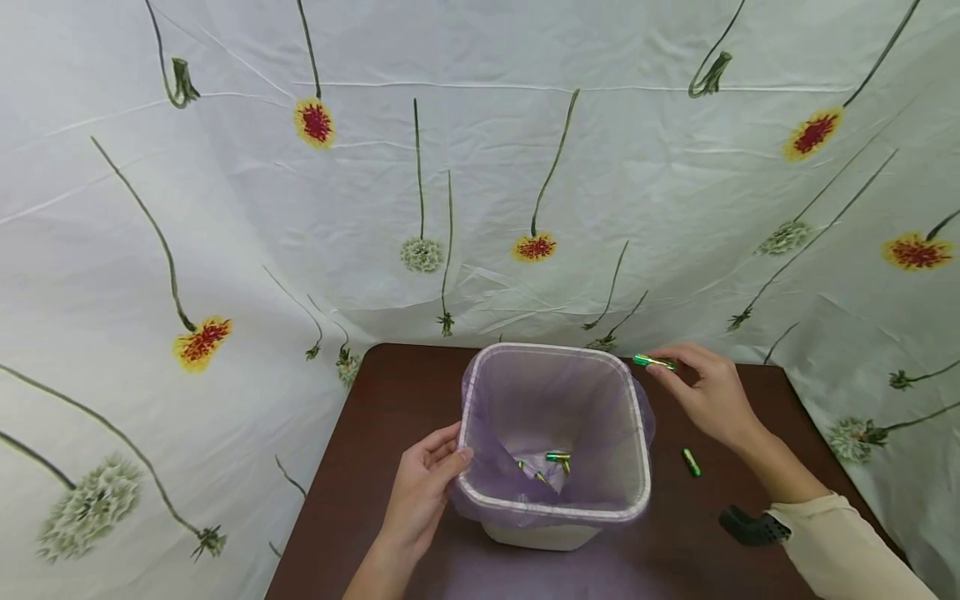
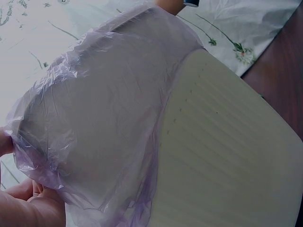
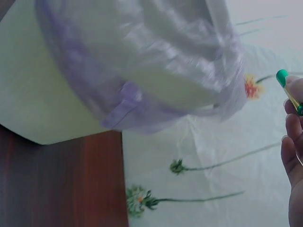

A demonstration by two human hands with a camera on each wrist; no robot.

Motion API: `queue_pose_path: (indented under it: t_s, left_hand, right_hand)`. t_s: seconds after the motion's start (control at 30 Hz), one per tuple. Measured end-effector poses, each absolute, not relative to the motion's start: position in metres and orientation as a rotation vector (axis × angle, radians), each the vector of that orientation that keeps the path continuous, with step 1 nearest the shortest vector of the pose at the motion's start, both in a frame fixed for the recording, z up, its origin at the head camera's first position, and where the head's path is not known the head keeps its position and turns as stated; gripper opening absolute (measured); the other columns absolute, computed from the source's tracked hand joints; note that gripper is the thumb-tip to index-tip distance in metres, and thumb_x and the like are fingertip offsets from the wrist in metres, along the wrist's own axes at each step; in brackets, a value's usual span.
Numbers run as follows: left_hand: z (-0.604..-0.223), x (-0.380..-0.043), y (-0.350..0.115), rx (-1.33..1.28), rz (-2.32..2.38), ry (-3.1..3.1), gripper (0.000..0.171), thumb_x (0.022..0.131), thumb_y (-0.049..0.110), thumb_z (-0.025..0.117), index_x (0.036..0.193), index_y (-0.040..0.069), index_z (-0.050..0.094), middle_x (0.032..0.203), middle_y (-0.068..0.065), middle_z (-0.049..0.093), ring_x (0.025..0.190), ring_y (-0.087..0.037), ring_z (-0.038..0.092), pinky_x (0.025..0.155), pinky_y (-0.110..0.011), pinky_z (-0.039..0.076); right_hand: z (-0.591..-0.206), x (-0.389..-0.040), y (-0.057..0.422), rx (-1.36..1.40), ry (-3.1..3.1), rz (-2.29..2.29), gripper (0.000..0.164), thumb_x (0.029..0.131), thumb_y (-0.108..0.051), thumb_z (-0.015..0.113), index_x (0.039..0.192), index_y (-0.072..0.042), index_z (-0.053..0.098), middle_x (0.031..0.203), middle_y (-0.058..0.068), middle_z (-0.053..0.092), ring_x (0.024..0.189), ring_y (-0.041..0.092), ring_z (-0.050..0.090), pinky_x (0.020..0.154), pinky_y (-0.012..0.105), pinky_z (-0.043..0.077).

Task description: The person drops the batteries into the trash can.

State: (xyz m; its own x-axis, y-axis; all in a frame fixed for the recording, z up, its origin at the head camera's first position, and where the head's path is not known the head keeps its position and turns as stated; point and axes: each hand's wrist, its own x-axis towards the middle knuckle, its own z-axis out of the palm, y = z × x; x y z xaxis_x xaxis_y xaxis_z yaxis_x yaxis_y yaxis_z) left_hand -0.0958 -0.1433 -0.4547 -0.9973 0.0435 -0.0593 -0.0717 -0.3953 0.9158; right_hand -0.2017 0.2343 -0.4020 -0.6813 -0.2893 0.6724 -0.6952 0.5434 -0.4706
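A pale trash bin (image 1: 540, 537) stands on the dark table, lined with a thin purple plastic bag (image 2: 109, 94) folded over its rim. My left hand (image 1: 427, 483) grips the bin's left rim, thumb over the top, bag pinched beneath. Beyond the rim on the right, my right hand (image 1: 701, 387) pinches a green and gold battery (image 1: 654, 362) between thumb and fingers; the right wrist view shows that hand at its right edge. Inside on the bag's bottom lie several similar batteries (image 1: 558, 457). Another loose battery (image 1: 691, 462) rests on the table right of the bin.
The dark brown table (image 1: 390, 400) runs up to a white floral cloth (image 1: 360, 192) hanging behind and at both sides. A black curved object (image 1: 750, 527) sits by the right sleeve (image 1: 832, 542).
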Motion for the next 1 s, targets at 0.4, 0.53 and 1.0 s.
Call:
queue_pose_path:
  t_s: [0.4,0.53,1.0]
  left_hand:
    - [-0.453,-0.096,-0.143,-0.039,2.569,1.677,0.049,0.092,-0.008,0.065,0.138,-0.019,0.048,0.108,-0.015,0.066,0.091,-0.016,0.065,0.077,-0.024,0.056]
    - [-0.453,-0.096,-0.144,-0.039,2.567,1.678,0.050,0.093,-0.007,0.065,0.138,-0.019,0.049,0.108,-0.015,0.066,0.091,-0.017,0.065,0.077,-0.024,0.056]
    - [-0.453,-0.097,-0.144,-0.042,2.568,1.676,0.049,0.092,-0.007,0.065,0.137,-0.019,0.050,0.107,-0.015,0.066,0.090,-0.016,0.065,0.076,-0.024,0.056]
  right_hand:
    - [-0.383,-0.213,0.205,0.967,-2.259,1.006,0.031,0.083,0.009,0.080,0.106,-0.011,0.079,0.098,-0.004,0.072,0.074,0.009,0.054,0.061,0.018,0.043]
    - [-0.381,-0.216,0.197,1.022,-2.270,1.021,0.029,0.085,0.007,0.079,0.107,-0.011,0.079,0.097,-0.004,0.071,0.071,0.008,0.053,0.058,0.019,0.045]
    - [-0.373,-0.232,0.165,1.201,-2.283,0.993,0.023,0.087,0.001,0.078,0.108,-0.010,0.078,0.101,-0.002,0.073,0.081,0.012,0.061,0.061,0.033,0.051]
